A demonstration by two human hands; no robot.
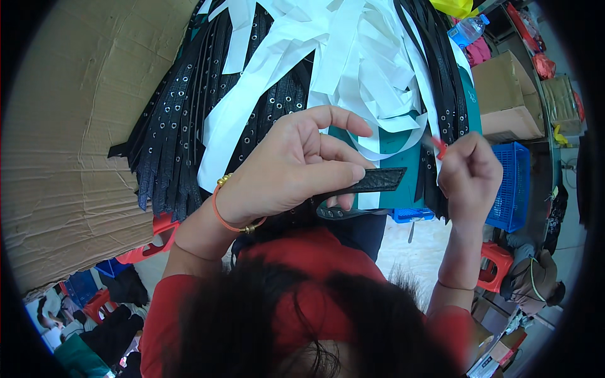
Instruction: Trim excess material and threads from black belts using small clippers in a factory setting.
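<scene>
My left hand (305, 157) pinches a black leather strap (386, 180) between thumb and fingers, its slanted end pointing right. Below the fingers, part of a black strap curves round. To the right, my right hand (469, 179) is closed on a small red-handled tool (439, 148); motion blurs its tip, so its exact kind does not show. The tool is apart from the strap. Beyond both hands lie many black straps with metal eyelets (179, 107) and a tangle of white strips (277, 57), spread over a green surface (413, 167).
A big cardboard sheet (63, 138) borders the left side. At the right are a blue plastic basket (509, 189), a cardboard box (504, 94) and a water bottle (468, 30). A red stool (495, 264) stands below the basket.
</scene>
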